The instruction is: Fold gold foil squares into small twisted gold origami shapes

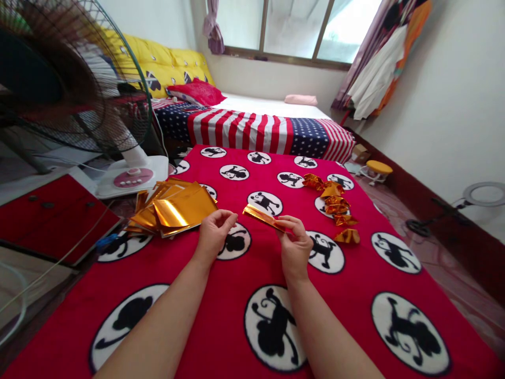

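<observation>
Fingers of the right hand (295,247) pinch one folded gold strip (260,215) at its near end; its other end points toward the left hand (213,231), whose thumb and fingertip are drawn narrowly together, just apart from it. Left of the left fingers lies one fanned pile of gold sheets (183,205), too overlapped to count. Beyond and right of the right fingers, about five crumpled-looking gold pieces (347,236) form one row on one red cloth (221,326).
</observation>
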Tool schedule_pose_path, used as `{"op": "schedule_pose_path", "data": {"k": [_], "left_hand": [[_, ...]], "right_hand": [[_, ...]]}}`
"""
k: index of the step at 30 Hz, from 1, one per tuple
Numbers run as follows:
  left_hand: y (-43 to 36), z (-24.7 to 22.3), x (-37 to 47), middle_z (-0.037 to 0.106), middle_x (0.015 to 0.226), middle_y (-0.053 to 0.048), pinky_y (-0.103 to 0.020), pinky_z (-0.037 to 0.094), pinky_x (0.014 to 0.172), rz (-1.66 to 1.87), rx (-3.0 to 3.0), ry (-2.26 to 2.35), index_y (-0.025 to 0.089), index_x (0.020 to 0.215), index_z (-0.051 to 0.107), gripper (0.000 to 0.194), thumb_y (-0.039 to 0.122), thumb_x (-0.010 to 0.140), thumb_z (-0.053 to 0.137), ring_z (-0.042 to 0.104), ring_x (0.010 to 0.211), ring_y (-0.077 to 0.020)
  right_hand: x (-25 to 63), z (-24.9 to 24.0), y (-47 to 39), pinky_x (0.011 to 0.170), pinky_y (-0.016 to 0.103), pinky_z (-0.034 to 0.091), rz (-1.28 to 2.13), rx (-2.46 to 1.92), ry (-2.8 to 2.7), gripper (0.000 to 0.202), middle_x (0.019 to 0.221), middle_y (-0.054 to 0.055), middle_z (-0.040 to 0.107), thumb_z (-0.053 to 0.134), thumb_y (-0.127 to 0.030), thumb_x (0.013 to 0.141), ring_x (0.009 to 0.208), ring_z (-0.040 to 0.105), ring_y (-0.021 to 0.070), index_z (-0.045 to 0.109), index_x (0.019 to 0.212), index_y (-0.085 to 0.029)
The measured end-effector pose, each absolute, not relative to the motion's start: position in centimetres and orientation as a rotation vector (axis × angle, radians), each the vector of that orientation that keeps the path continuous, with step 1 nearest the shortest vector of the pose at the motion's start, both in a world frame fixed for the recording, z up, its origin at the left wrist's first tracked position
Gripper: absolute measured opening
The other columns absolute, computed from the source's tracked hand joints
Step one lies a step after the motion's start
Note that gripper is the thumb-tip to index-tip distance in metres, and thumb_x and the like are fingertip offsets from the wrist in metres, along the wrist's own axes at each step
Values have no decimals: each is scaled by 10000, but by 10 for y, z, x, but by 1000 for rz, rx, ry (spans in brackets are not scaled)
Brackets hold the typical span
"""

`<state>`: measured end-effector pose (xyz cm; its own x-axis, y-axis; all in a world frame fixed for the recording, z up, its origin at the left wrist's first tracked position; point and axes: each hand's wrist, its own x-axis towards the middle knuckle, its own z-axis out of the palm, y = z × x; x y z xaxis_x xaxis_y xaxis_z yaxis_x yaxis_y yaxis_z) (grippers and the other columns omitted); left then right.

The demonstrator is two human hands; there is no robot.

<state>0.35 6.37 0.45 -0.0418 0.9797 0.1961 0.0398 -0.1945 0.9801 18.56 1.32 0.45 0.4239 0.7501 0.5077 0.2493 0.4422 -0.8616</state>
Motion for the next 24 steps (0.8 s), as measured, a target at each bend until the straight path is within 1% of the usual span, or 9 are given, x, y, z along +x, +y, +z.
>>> {"op": "schedule_pose_path", "data": {"k": [2, 3, 7, 11, 14, 16, 17, 21, 24], "left_hand": [[62, 7, 4, 620, 572, -10, -200, 416, 536, 1319, 1431, 1185, 150, 623, 655, 372, 451, 838, 611, 548, 544, -104], [61, 7, 4, 621, 559, -18, -207, 417, 539, 1274, 1474, 1170, 150, 593, 651, 422, 468, 859, 573, 550, 539, -109], [59, 8, 4, 668, 607, -39, -223, 431, 556, 1157, 1554, 1083, 144, 638, 682, 474, 535, 864, 537, 587, 566, -132], [58, 6, 4, 640, 586, -15, -208, 417, 541, 1181, 1523, 1076, 140, 638, 661, 413, 507, 822, 617, 574, 565, -123], [58, 7, 6, 701, 708, -19, -214, 467, 591, 1177, 1412, 1001, 141, 773, 697, 304, 444, 750, 713, 626, 642, -144], [57, 8, 8, 729, 794, -29, -227, 493, 625, 1174, 1358, 970, 143, 863, 712, 311, 414, 713, 749, 651, 689, -160], [57, 8, 9, 733, 805, -33, -229, 496, 625, 1176, 1342, 972, 142, 878, 714, 320, 408, 704, 756, 655, 692, -164], [58, 8, 10, 720, 775, -36, -226, 487, 585, 1205, 1306, 986, 136, 860, 700, 321, 408, 695, 746, 644, 659, -161], [58, 7, 9, 705, 771, -30, -227, 490, 611, 1155, 1315, 956, 136, 856, 681, 305, 390, 698, 739, 634, 671, -153]], "right_hand": [[184, 6, 11, 693, 286, 497, 349, -1124, -1159, 163, 974, 42, 642, 614, -125, 806, 932, 614, 185, 729, 855, -230], [183, 7, 10, 701, 289, 499, 335, -1122, -1177, 185, 974, 40, 637, 604, -111, 804, 936, 611, 184, 732, 851, -235], [180, 7, 9, 804, 321, 517, 337, -1088, -1234, 251, 994, 34, 620, 566, -64, 789, 978, 602, 183, 738, 803, -247], [179, 6, 8, 869, 342, 513, 356, -1068, -1293, 319, 1029, 40, 609, 529, -16, 767, 1014, 597, 187, 745, 800, -249], [178, 6, 8, 885, 354, 505, 354, -1045, -1341, 345, 1034, 42, 608, 520, -2, 767, 997, 598, 183, 750, 815, -255], [177, 5, 9, 889, 360, 503, 360, -1044, -1360, 343, 1043, 43, 606, 526, -8, 771, 1002, 595, 186, 752, 818, -262], [176, 5, 9, 899, 365, 499, 362, -1047, -1369, 343, 1051, 43, 605, 525, -11, 770, 1012, 592, 189, 752, 813, -264], [177, 5, 8, 961, 385, 463, 383, -1064, -1384, 363, 1105, 43, 611, 488, -17, 763, 1074, 577, 202, 748, 824, -263], [178, 6, 8, 1020, 400, 416, 474, -1068, -1264, 321, 1161, 53, 630, 469, -90, 830, 1141, 561, 211, 725, 953, -240]]}}
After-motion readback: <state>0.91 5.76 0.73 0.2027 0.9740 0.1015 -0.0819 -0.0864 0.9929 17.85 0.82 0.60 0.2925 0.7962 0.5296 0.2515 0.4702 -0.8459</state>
